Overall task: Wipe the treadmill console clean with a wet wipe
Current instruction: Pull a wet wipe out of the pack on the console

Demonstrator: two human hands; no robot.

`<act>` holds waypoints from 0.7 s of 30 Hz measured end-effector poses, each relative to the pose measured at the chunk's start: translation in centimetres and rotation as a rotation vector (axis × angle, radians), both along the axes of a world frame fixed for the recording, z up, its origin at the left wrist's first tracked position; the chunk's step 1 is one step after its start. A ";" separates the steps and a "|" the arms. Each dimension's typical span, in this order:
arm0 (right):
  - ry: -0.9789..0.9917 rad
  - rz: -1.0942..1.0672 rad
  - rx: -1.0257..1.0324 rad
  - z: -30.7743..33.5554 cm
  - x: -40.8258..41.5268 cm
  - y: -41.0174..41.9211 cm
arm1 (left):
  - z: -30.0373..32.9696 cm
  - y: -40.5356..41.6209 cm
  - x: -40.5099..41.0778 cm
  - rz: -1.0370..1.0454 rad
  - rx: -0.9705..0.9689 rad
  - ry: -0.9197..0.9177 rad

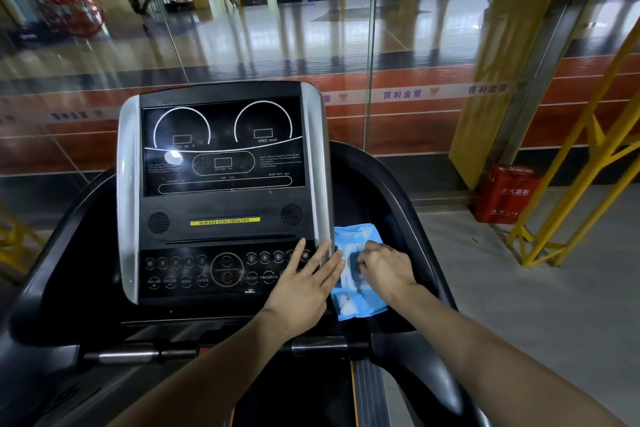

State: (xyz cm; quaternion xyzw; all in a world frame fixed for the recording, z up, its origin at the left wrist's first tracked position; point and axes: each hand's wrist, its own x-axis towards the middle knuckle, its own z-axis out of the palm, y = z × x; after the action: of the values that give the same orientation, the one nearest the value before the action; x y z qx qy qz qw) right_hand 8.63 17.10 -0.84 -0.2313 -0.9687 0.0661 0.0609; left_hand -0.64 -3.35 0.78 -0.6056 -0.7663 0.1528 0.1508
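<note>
Left hand (304,282) lies flat, fingers spread, on the console (221,184); right hand (384,269) pinches at the wipe pack (356,291).

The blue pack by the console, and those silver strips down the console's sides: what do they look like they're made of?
The blue pack looks like soft plastic film: it is crinkled and slightly glossy, and the right hand is at its top. The silver side strips look like brushed metal or metallic-painted plastic; their smooth satin sheen leaves that open. The display panel seems to be glossy black plastic or glass, since it mirrors a bright light spot.
</note>
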 end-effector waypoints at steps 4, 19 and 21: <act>-0.060 0.068 0.059 -0.3 -0.6 0.4 | 0.0 0.0 -0.1 0.008 -0.008 -0.013; -0.072 0.194 0.231 -1.0 0.0 0.6 | 0.1 0.0 0.2 0.017 -0.016 -0.038; -0.101 0.193 0.280 -1.1 0.1 0.7 | 0.1 0.0 0.2 0.019 -0.020 -0.034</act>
State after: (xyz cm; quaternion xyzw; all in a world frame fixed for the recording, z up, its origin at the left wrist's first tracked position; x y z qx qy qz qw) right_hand 8.74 17.83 -1.93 -0.1293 -0.9880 -0.0757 0.0372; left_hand -0.49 -3.31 0.90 -0.6024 -0.7727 0.1518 0.1302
